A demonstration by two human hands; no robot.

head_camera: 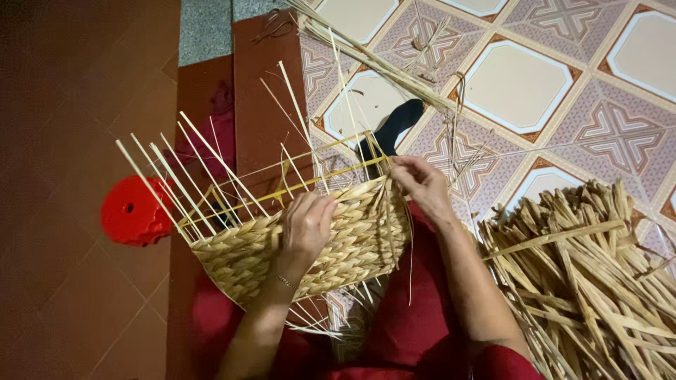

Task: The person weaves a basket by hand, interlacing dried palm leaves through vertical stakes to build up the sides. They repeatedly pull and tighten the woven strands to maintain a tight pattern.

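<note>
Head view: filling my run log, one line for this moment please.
left hand pressing woven basket | right hand pinching strand at rim | dried straw pile right
</note>
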